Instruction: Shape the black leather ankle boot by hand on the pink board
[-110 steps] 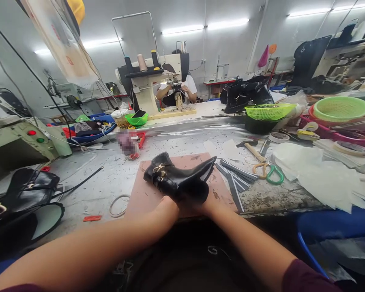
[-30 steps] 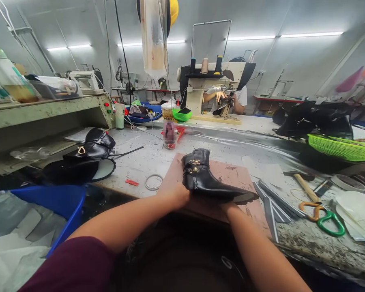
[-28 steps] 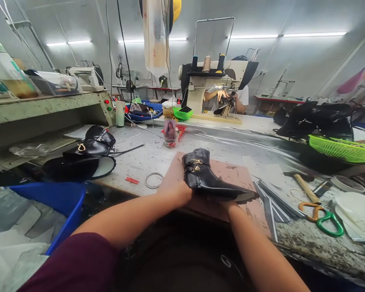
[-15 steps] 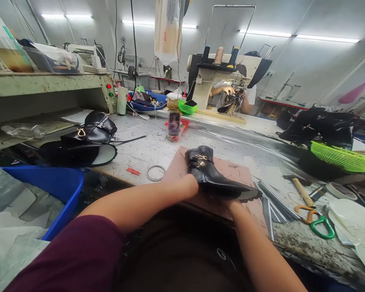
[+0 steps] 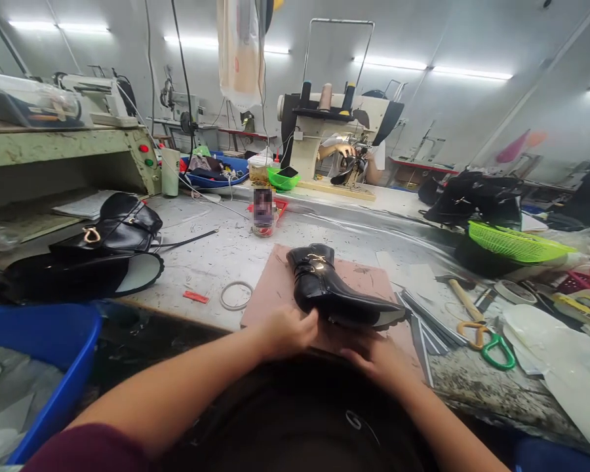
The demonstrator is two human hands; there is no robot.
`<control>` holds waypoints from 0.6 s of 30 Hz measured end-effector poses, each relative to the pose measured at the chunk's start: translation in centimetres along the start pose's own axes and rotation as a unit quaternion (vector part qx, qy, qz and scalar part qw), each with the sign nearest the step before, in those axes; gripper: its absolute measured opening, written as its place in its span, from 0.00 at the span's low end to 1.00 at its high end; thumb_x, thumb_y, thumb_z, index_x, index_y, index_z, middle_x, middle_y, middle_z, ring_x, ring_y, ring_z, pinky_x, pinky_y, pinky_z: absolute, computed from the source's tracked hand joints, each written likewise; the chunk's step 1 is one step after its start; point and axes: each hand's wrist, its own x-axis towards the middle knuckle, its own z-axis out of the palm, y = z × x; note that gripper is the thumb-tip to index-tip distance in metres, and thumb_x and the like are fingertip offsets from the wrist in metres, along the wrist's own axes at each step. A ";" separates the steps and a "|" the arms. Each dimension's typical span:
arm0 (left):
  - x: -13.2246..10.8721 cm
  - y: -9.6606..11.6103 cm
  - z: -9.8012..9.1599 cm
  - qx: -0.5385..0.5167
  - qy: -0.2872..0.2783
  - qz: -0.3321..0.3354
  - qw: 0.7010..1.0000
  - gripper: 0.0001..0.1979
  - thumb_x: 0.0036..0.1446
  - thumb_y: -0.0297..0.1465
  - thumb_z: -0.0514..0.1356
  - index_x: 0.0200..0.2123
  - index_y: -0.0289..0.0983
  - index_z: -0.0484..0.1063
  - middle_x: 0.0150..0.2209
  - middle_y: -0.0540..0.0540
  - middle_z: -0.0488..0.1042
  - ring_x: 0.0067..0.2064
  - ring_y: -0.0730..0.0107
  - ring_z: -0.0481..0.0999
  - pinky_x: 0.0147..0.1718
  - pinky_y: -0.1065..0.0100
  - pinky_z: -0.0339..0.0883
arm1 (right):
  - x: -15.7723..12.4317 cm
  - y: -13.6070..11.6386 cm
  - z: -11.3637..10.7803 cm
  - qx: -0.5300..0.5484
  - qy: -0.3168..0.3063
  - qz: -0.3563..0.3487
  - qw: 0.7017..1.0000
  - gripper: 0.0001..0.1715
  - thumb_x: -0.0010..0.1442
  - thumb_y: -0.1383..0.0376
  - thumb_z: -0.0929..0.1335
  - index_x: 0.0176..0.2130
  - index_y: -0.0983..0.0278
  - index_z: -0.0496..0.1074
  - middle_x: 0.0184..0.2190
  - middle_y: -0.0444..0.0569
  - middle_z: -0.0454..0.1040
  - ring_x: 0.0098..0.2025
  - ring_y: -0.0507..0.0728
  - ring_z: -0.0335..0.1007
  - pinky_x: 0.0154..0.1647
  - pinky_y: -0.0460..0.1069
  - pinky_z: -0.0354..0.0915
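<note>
A black leather ankle boot (image 5: pixel 344 288) with straps and gold-coloured metal trim lies on its side on a pinkish board (image 5: pixel 268 288), its toe to the right and its sole toward me. Just below the heel is my left hand (image 5: pixel 288 333), fingers curled and closed, apart from the boot; whatever they may hold is hidden. Beneath the sole, at the board's front edge, my right hand (image 5: pixel 381 357) has its thumb spread from the fingers. The fingertips are in shadow near the boot, and I cannot tell whether they touch it.
More black boots (image 5: pixel 113 249) lie at left above a blue bin (image 5: pixel 78 341). At right are grey strips (image 5: pixel 427 328), a hammer (image 5: pixel 465 298), scissors (image 5: pixel 496 351) and a green basket (image 5: pixel 516 242). Across the table, another person's hand (image 5: pixel 345 149) works at a sewing machine (image 5: pixel 295 131).
My left hand has come off the boot's shaft and drawn back toward me, fingers closed. My right hand has slipped down from the sole. The boot stays on the board; the view has swung right.
</note>
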 end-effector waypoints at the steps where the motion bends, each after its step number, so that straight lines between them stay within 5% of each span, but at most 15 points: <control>1: -0.4 -0.2 0.3 0.005 -0.002 0.000 1.000 0.08 0.56 0.33 0.52 0.34 0.39 0.70 0.39 0.44 0.73 0.30 0.69 0.71 0.30 0.66 0.64 | -0.3 0.3 0.1 0.048 0.012 0.001 0.999 0.22 0.48 0.50 0.64 0.35 0.60 0.76 0.39 0.53 0.76 0.43 0.68 0.70 0.43 0.57 0.64; 5: 0.7 -0.6 2.3 -0.015 0.050 -0.225 0.973 0.28 0.52 0.42 0.57 0.51 0.31 0.59 0.48 0.34 0.68 0.43 0.54 0.72 0.36 0.60 0.66 | 0.8 -0.3 1.3 0.321 0.064 0.101 0.940 0.34 0.54 0.46 0.55 0.43 0.67 0.70 0.37 0.57 0.77 0.39 0.65 0.73 0.35 0.55 0.69; 8: 3.3 -0.3 2.9 -0.043 0.047 -0.302 0.951 0.29 0.55 0.34 0.55 0.57 0.31 0.50 0.53 0.35 0.64 0.44 0.57 0.72 0.35 0.63 0.68 | 2.7 -1.5 1.7 0.323 0.104 0.128 0.932 0.31 0.55 0.53 0.56 0.51 0.68 0.63 0.44 0.56 0.74 0.44 0.63 0.71 0.38 0.54 0.69; 13: 8.2 0.0 -0.9 0.016 0.044 -0.237 0.970 0.21 0.58 0.22 0.44 0.54 0.35 0.58 0.48 0.38 0.69 0.40 0.60 0.74 0.33 0.64 0.67 | 3.7 -1.8 0.2 0.213 0.136 0.105 0.962 0.21 0.44 0.64 0.64 0.39 0.68 0.73 0.36 0.60 0.75 0.47 0.69 0.67 0.45 0.58 0.64; 18: 14.2 2.3 -6.1 0.079 -0.028 -0.071 0.994 0.14 0.55 0.21 0.48 0.40 0.30 0.71 0.38 0.35 0.73 0.39 0.56 0.74 0.35 0.62 0.66 | 3.8 -3.8 -3.2 0.138 0.141 0.060 0.978 0.16 0.45 0.65 0.65 0.35 0.67 0.74 0.28 0.57 0.75 0.38 0.67 0.70 0.40 0.55 0.63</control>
